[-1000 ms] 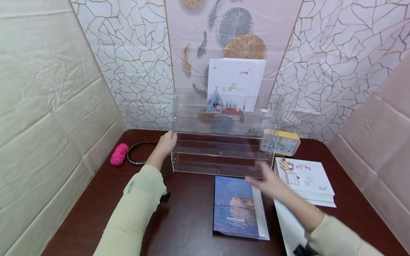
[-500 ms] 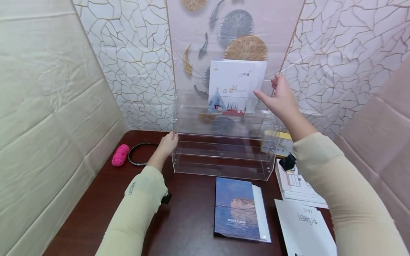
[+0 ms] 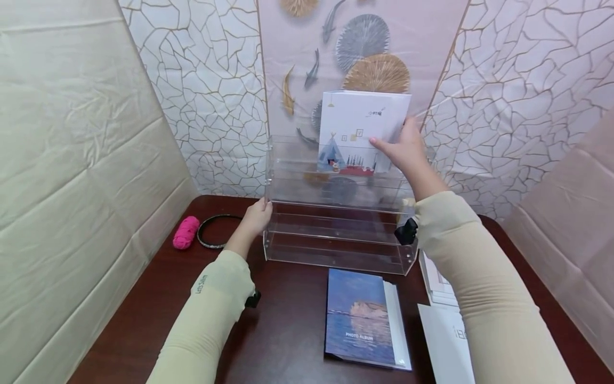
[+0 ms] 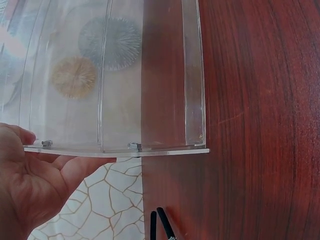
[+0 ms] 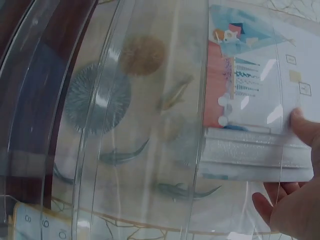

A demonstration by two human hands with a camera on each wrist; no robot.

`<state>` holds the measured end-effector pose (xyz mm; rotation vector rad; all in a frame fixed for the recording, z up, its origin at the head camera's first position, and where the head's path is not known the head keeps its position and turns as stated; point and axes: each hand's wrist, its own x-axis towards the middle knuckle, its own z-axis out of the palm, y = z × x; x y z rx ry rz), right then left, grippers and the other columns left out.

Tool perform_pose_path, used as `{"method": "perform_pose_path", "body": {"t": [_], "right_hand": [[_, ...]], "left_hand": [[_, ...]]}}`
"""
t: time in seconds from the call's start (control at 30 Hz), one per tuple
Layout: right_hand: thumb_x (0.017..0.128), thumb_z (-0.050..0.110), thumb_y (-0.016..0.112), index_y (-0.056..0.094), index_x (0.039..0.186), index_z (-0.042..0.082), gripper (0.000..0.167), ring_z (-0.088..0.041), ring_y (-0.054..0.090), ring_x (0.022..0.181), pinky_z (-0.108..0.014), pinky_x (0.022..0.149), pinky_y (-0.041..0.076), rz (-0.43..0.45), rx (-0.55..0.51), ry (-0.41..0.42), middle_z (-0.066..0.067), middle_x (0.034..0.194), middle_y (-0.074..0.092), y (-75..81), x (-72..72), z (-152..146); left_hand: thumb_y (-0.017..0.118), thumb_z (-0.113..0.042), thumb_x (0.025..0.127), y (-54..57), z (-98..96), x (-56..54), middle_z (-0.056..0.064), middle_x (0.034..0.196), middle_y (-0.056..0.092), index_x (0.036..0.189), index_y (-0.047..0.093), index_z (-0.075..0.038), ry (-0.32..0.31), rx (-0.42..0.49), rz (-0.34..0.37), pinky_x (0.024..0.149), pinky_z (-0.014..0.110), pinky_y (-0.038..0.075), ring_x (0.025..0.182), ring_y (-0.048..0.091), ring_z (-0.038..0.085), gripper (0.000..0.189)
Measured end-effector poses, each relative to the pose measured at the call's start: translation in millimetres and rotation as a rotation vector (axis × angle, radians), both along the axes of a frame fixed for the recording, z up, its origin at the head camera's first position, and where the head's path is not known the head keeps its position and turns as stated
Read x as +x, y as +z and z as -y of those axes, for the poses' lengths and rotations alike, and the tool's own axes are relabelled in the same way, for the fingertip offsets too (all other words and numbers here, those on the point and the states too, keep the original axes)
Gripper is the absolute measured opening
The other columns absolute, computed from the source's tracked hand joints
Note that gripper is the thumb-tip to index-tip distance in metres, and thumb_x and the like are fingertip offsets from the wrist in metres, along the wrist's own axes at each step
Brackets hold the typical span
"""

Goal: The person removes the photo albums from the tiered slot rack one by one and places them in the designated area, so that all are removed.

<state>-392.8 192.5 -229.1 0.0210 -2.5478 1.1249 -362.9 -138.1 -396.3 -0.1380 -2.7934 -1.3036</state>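
A clear acrylic tiered rack (image 3: 331, 261) stands on the table. On its top tier leans a white book (image 3: 350, 114) with a tent drawn on the cover. My right hand (image 3: 406, 152) grips the book by its right edge, thumb on the front cover and fingers behind. In the right wrist view the same hand (image 5: 295, 210) shows at the book's edge, beside the pages. My left hand (image 3: 256, 216) holds the rack's left side panel. The left wrist view shows that hand (image 4: 40, 180) with its thumb inside the panel and fingers outside.
A blue photo album (image 3: 360, 317) lies before the rack. White books (image 3: 438, 282) and a white cover (image 3: 446, 341) lie at right, partly behind my right arm. A yellow clock (image 5: 40, 222) stands beside the rack. Pink yarn (image 3: 186, 232) and a black hoop (image 3: 211, 245) lie at left.
My right hand has risen from above the blue album to the rack's top tier and now grips the white book's right edge. The left hand has stayed on the side panel.
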Motion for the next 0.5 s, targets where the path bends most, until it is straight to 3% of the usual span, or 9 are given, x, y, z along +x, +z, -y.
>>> {"method": "perform_pose_path", "body": {"t": [0.13, 0.37, 0.5], "right_hand": [[0.081, 0.041, 0.071, 0.025, 0.139, 0.002, 0.083, -0.031, 0.040, 0.122, -0.042, 0.102, 0.033, 0.003, 0.016, -0.034, -0.018, 0.133, 0.040, 5.3, -4.1, 6], [0.082, 0.031, 0.072, 0.025, 0.139, 0.000, 0.080, -0.029, 0.038, 0.124, -0.036, 0.105, 0.030, -0.039, -0.011, 0.003, -0.018, 0.136, 0.038, 21.4, -8.9, 21], [0.083, 0.031, 0.072, 0.033, 0.135, -0.002, 0.073, -0.029, 0.042, 0.119, -0.036, 0.102, 0.033, -0.059, 0.014, 0.019, -0.019, 0.132, 0.042, 32.1, -12.2, 33]], "left_hand": [[0.030, -0.025, 0.101, -0.1, 0.4, -1.2, 0.022, 0.126, 0.053, 0.128, 0.047, 0.001, 0.002, -0.001, -0.005, 0.094, 0.046, 0.042, 0.114, 0.050, 0.034, 0.041], [0.031, -0.025, 0.101, -2.8, 0.5, -1.4, 0.022, 0.123, 0.054, 0.120, 0.050, 0.001, 0.010, 0.009, -0.006, 0.092, 0.046, 0.043, 0.112, 0.051, 0.034, 0.038], [0.031, -0.025, 0.101, -1.6, 0.7, -0.7, 0.022, 0.125, 0.054, 0.120, 0.050, 0.001, 0.009, 0.003, -0.019, 0.094, 0.046, 0.042, 0.114, 0.050, 0.034, 0.037]]}}
